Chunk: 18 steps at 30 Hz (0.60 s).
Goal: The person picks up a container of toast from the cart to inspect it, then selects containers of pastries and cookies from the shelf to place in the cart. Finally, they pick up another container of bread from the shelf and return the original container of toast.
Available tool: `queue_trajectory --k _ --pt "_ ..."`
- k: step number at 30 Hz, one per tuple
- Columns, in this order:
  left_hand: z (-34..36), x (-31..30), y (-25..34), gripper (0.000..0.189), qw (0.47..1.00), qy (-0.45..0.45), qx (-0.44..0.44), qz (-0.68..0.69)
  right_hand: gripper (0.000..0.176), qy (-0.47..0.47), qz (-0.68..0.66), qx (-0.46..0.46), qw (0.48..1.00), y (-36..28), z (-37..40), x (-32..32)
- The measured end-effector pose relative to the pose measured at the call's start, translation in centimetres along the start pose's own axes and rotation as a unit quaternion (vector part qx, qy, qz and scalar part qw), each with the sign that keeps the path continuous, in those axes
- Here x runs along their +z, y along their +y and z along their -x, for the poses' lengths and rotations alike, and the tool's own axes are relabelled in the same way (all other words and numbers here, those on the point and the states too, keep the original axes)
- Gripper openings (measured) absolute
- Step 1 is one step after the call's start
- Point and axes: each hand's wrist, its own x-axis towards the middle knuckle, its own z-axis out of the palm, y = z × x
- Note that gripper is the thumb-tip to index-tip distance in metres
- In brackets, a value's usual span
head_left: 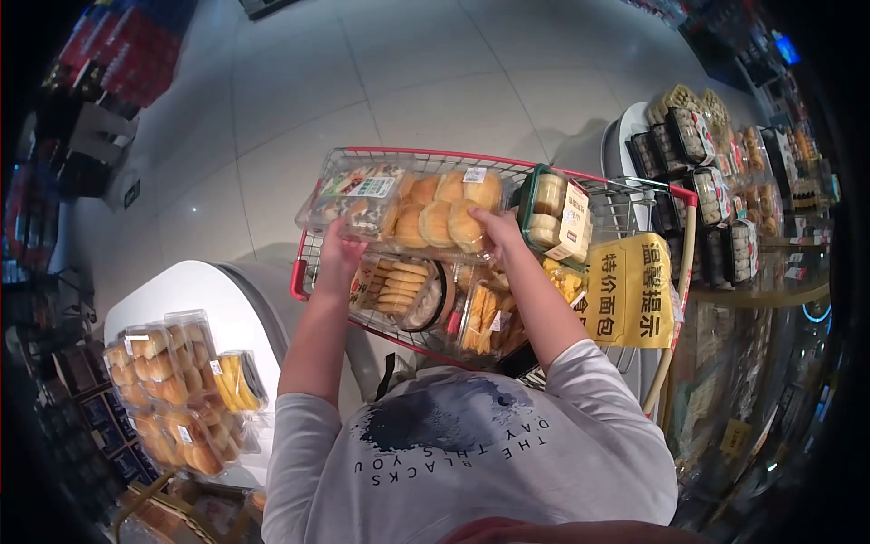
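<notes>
A shopping cart [580, 170] with red edges holds several clear packs. My left hand [342, 251] grips the near left side of a clear plastic box [353, 192] with dark and white pieces inside. My right hand [497, 234] is closed on the right side of a clear box of round buns [441, 213]. The two boxes lie side by side over the cart. Below them are a pack of flat round cookies [397, 286] and a pack of yellow sticks [485, 317]. Right of my right hand stands a green-edged box [555, 215]. A yellow sign [630, 290] hangs at the cart's right.
At the lower left, a white display table [190, 288] bears bun packs [172, 390] and a yellow pack [238, 381]. Shelves with packaged food [716, 195] stand at the right. Tiled floor [299, 82] lies beyond the cart. A basket [172, 512] is at the bottom left.
</notes>
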Motion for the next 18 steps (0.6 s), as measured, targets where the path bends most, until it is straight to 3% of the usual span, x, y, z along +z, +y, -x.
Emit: queue_trajectory --k 4,6,8,10,14,18 --pt "3.5 -1.3 0.4 0.035 0.998 -0.034 0.011 0.043 0.069 0.090 0.178 -0.051 0.979 -1.6 3.4 0.7" --pt "6.6 -1.4 0.9 0.038 0.996 -0.018 0.013 0.087 0.068 0.026 0.122 -0.038 0.991 -0.6 3.1 -0.4" --pt "10.1 -3.2 1.7 0.037 0.995 -0.032 0.003 0.091 0.054 0.024 0.011 -0.069 0.997 0.2 3.8 -0.4" --pt "13.9 -5.5 2.6 0.037 0.993 -0.040 0.025 0.111 0.042 -0.067 -0.060 -0.090 0.992 -0.4 6.1 -0.2" --pt "20.8 -12.2 2.7 0.045 0.982 -0.045 0.102 0.150 0.039 -0.108 -0.082 -0.026 0.990 -0.7 7.8 -1.0" --pt "28.5 -18.1 2.3 0.053 0.966 -0.048 0.192 0.164 0.042 -0.070 -0.071 -0.077 0.992 -0.8 10.5 1.0"
